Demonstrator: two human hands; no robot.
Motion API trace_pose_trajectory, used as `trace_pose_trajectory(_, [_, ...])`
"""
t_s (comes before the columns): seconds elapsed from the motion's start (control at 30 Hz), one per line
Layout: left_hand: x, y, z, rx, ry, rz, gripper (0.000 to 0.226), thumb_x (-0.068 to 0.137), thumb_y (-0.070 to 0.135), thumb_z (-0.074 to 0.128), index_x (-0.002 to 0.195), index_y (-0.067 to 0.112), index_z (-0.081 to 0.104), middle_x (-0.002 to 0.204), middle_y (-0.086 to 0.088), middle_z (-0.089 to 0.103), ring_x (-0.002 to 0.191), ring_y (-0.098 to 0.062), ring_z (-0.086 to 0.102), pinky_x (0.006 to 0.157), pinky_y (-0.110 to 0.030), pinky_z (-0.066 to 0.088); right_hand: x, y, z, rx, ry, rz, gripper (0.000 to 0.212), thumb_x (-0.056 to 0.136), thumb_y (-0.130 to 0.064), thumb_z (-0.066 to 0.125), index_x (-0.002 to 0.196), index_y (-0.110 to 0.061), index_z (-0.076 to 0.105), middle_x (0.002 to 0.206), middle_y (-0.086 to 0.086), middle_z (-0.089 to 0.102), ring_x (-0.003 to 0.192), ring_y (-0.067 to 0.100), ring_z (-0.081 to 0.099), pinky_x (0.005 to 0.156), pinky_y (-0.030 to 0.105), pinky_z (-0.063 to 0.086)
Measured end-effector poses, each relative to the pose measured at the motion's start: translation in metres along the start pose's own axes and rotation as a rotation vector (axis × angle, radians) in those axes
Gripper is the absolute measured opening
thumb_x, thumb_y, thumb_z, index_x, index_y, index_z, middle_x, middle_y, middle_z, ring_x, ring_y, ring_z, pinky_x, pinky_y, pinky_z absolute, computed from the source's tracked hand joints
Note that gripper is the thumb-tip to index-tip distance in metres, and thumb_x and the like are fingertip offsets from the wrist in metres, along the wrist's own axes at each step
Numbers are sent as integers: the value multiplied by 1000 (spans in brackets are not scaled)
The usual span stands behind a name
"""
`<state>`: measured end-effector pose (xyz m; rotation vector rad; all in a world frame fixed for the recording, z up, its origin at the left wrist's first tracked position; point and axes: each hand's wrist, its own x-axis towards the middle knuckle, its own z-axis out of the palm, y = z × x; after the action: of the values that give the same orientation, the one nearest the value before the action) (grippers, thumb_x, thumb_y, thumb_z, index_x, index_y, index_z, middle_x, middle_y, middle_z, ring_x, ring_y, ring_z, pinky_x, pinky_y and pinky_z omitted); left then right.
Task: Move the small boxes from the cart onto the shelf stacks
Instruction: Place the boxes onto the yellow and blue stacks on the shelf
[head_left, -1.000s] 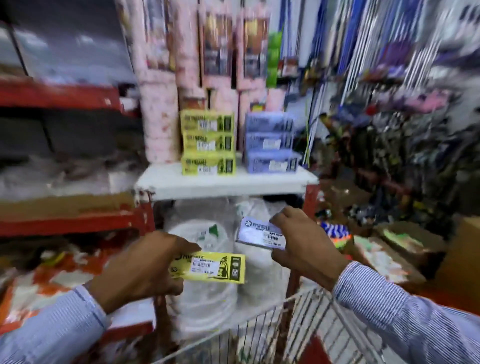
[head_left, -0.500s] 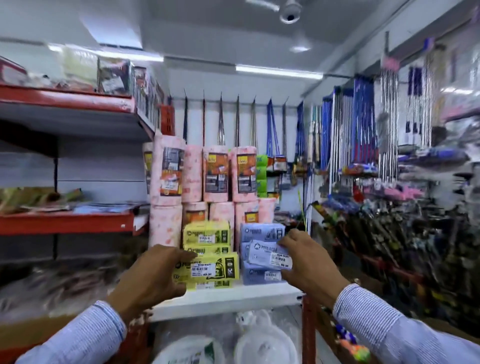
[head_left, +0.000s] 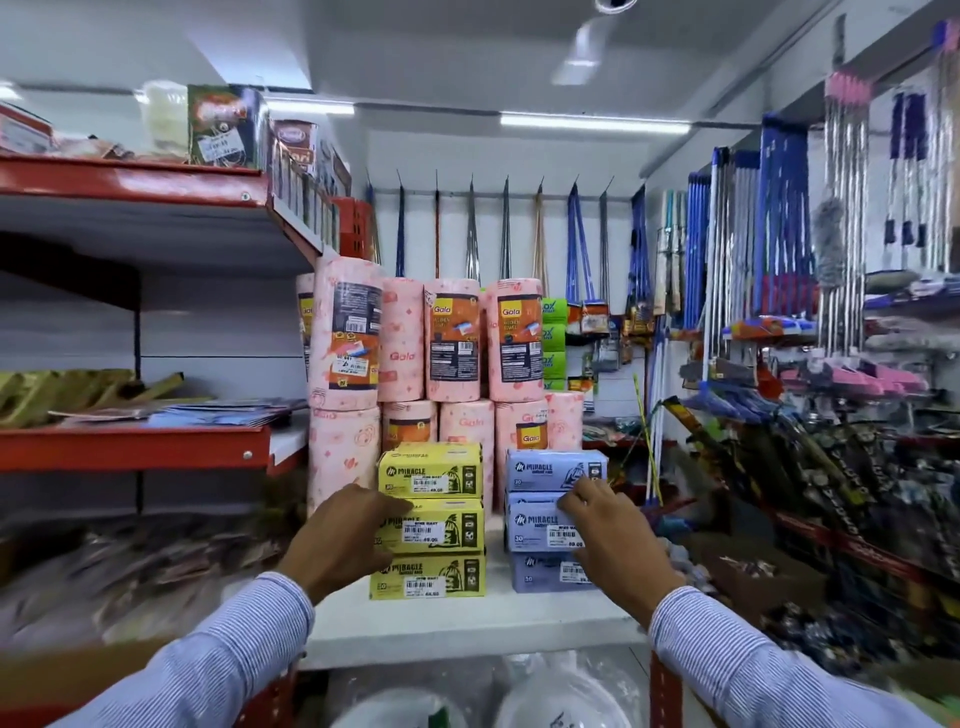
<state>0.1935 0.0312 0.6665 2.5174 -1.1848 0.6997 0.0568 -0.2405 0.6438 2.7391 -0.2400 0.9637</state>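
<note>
The left hand (head_left: 340, 540) is gripping a yellow box (head_left: 434, 526) beside the blue stack (head_left: 553, 522), where the right hand (head_left: 610, 535) is grasping a blue box (head_left: 540, 526). Both should be squaring edges flush before loosening

— Bright in here, isn't it? Those ceiling tube lights (head_left: 592, 123) at the upper middle of the frame flood everything evenly, and the white wall behind glows.

— Yes, hardly a shadow, except the dark band under the red shelf (head_left: 130, 187) at upper left. Its front edge catches a bit of glare.

— The centre is sharp; the labels on the pink rolls (head_left: 452, 340) read clearly.

— The edges don't. Lower left and far right smear into blur, and the shelves bow outward from the wide lens.
</note>
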Motion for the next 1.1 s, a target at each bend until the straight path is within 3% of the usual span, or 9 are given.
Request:
trace_pose_trajectory(0.33, [6,-4,17,19,-24,-33,53,80,17,77,130,25,60,129,-3,68,114,-22,66,98,-41,55,12,7,7,34,-60,40,48,66,-17,84,111,-19,67,106,-2,61,97,19,56,80,33,53])
trace_pose_trajectory(0.6, [5,9,24,-52,36,-44,47,81,37,76,123,23,64,121,-4,72,107,-24,67,89,-38,55,11,7,7,69,-65,80,45,70,-21,82,113,-19,67,107,1,62,102,21,55,81,36,55])
trace_pose_trajectory(0.9, [5,11,36,-52,110,-56,34,82,33,74,111,19,66,108,-7,75,95,-26,69,77,-36,54,3,1,13,30,-19,97,42,78,-26,77,117,-17,62,111,3,60,103,21,53,84,34,52])
trace_pose_trajectory(1.0, [-2,12,43,-34,110,-9,51,84,32,72,130,16,56,133,-11,63,123,-30,58,97,-42,51,-8,-5,13,-1,-4,104,54,80,-33,74,128,-17,53,125,7,56,112,24,51,92,36,50])
trace_pose_trajectory(1.1, [-21,21,52,12,165,76,72,87,39,68,147,15,38,157,-11,37,147,-30,29,118,-48,32,-30,-18,13,9,14,121,71,84,-42,67,144,-18,36,146,11,44,133,30,40,109,44,40])
